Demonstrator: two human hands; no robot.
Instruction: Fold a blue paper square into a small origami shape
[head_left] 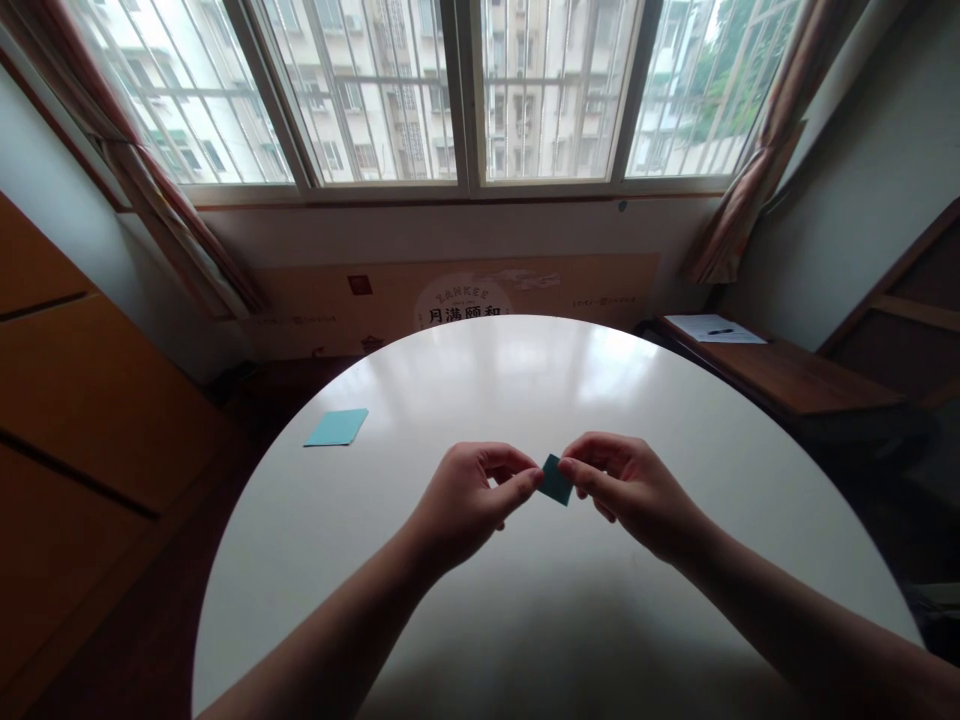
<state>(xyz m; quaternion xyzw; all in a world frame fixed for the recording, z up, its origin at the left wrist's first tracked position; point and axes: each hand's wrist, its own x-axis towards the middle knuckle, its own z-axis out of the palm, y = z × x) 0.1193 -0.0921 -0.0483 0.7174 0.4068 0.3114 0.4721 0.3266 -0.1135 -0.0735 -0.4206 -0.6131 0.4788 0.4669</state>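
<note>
Left hand [480, 490] and right hand [626, 485] finger-pinch small teal paper square [556, 485] over white round table [480, 385]; probably part-folded, completion unclear; turquoise paper stack [336, 428] lies flat, apart, unfolded

Glossy white table [300, 540], turquoise paper [336, 427] atop

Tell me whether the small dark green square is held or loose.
Held: the left hand pinches the dark green square at its left corner, the right hand at its upper right side.
</note>
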